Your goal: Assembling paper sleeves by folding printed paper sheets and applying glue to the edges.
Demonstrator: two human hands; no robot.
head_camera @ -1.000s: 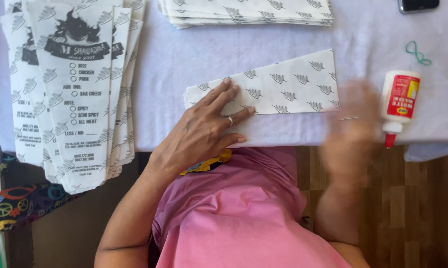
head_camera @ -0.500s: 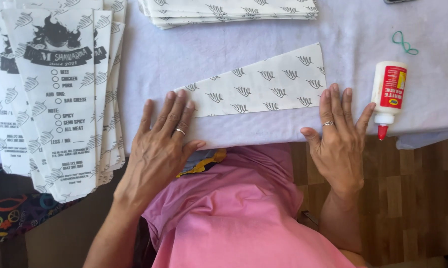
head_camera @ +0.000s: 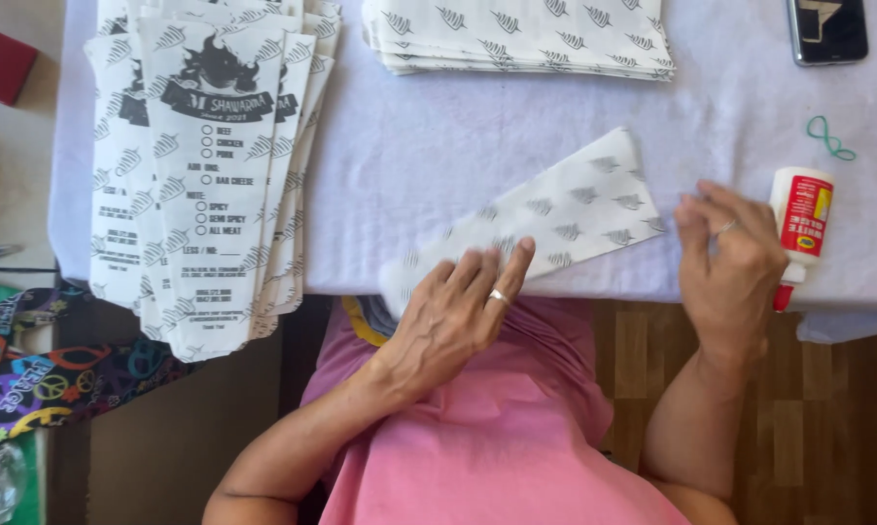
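Note:
A folded white paper piece with a grey leaf pattern (head_camera: 565,209) lies slanted on the white-covered table (head_camera: 429,136), its lower left end reaching past the front edge. My left hand (head_camera: 453,316) rests its fingers on that lower end and seems to grip it at the edge. My right hand (head_camera: 730,258) hovers just off the paper's right corner with its fingers slightly curled and apart, holding nothing. A white glue bottle with a red label and red tip (head_camera: 800,228) lies right beside my right hand.
A fanned stack of printed paper bags (head_camera: 205,165) hangs over the table's left front. A pile of leaf-patterned sheets (head_camera: 516,34) sits at the back, with a dark phone (head_camera: 827,29) and a green rubber band (head_camera: 829,136) at the right.
The paper has turned to a steeper slant and slid toward the table edge. My left hand moved right onto its lower end. My right hand lifted off the table beside the paper's right corner.

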